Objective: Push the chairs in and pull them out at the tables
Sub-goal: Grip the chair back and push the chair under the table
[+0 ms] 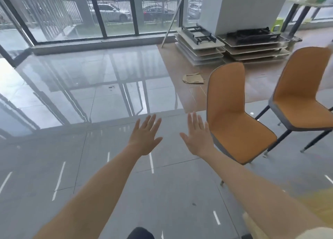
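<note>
Right now the near chair [232, 112] stands on the tiled floor [108, 166] just right of your hands, with the far chair [299, 94] beside it, further right. Both look light: thin moulded shells on slim dark legs, likely stiff enough to steer from the top. Take the backrest by its upper rim, or the seat by its sides. The glossy floor should let the legs slide, though a high, fast push may tip them. Your left hand [145, 137] and right hand [198, 137] are spread flat, fingers straight, holding nothing; the right one is just beside the near chair's edge. Folded tables [200, 47] lie stacked at the back, well apart; no standing table shows plainly.
</note>
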Demonstrator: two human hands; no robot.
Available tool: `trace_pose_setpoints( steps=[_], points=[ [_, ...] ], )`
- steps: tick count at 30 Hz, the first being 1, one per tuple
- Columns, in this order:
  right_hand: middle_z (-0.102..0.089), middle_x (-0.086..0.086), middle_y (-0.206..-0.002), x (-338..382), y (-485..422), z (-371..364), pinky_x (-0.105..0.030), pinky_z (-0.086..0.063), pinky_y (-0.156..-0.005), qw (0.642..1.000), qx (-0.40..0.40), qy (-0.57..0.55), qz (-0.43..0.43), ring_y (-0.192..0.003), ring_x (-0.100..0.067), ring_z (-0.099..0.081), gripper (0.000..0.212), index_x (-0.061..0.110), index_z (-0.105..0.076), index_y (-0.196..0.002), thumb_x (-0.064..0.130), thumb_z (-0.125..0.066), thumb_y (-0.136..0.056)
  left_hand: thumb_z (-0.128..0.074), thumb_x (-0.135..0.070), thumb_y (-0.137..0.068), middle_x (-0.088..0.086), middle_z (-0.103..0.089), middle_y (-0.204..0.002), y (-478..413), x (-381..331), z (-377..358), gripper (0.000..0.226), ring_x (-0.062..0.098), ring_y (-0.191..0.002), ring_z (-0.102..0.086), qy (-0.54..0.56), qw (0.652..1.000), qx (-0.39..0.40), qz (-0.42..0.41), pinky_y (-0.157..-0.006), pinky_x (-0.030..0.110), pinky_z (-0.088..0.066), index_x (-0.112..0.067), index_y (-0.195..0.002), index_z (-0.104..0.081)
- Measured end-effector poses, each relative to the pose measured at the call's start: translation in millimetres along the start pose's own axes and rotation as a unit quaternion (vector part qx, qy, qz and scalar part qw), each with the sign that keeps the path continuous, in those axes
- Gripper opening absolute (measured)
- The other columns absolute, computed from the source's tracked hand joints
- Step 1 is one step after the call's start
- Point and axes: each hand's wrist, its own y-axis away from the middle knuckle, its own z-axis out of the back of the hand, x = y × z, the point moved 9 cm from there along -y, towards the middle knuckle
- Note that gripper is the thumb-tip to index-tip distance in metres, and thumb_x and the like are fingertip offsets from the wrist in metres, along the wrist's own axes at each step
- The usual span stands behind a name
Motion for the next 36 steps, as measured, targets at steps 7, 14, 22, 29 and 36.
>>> trace_pose_setpoints(
  steps=[7, 14, 22, 29, 36],
  points=[
    [0.015, -0.013, -0.158, -39.6, -147.4, 20.6, -0.044, 0.001, -0.119, 0.993, -0.043, 0.007, -0.107, -0.147, -0.029, 0.008, 0.071, 0.009, 0.014, -0.147, 0.043, -0.025, -0.100, -0.020, -0.047, -0.100, 0.003, 0.018, -0.159, -190.8, 36.6, 34.4, 0.066, 0.020, -0.148, 0.014, -0.026, 0.993, -0.034, -0.110, -0.119, 0.043, 0.008, -0.019, -0.150, 0.014],
    [0.017, -0.011, -0.158, -90.3, -284.6, 83.6, -0.042, 0.005, -0.119, 0.972, -0.075, 0.010, -0.222, -0.147, -0.027, 0.012, 0.070, 0.011, 0.017, -0.147, 0.046, -0.022, -0.099, -0.018, -0.047, -0.100, 0.004, 0.016, -0.160, -357.1, 49.3, 112.1, 0.066, 0.020, -0.148, 0.012, -0.030, 0.974, -0.064, -0.216, -0.120, 0.043, 0.006, -0.017, -0.150, 0.012],
    [0.017, -0.010, -0.158, -206.9, -386.9, 111.5, -0.041, 0.003, -0.119, 0.935, -0.104, -0.005, -0.338, -0.147, -0.027, 0.012, 0.070, 0.012, 0.019, -0.146, 0.047, -0.020, -0.099, -0.018, -0.049, -0.100, 0.004, 0.014, -0.160, -540.9, -29.4, 139.9, 0.066, 0.020, -0.148, 0.012, -0.050, 0.937, -0.081, -0.336, -0.120, 0.044, 0.003, -0.019, -0.150, 0.013],
    [0.018, -0.012, -0.157, -355.2, -465.9, 122.0, -0.043, 0.004, -0.119, 0.896, -0.125, -0.035, -0.424, -0.146, -0.028, 0.012, 0.069, 0.009, 0.018, -0.146, 0.045, -0.020, -0.100, -0.020, -0.045, -0.101, 0.003, 0.016, -0.160, -689.6, -170.7, 156.7, 0.064, 0.018, -0.148, 0.014, -0.097, 0.883, -0.076, -0.453, -0.119, 0.043, 0.006, -0.018, -0.150, 0.012],
    [0.014, -0.014, -0.158, -466.1, -455.7, 146.6, -0.044, 0.000, -0.119, 0.815, -0.145, -0.048, -0.559, -0.147, -0.029, 0.007, 0.071, 0.008, 0.015, -0.147, 0.044, -0.024, -0.100, -0.018, -0.048, -0.100, 0.003, 0.015, -0.160, -754.8, -324.7, 174.7, 0.066, 0.019, -0.148, 0.012, -0.138, 0.776, -0.078, -0.610, -0.120, 0.042, 0.006, -0.019, -0.149, 0.015]
  ],
)
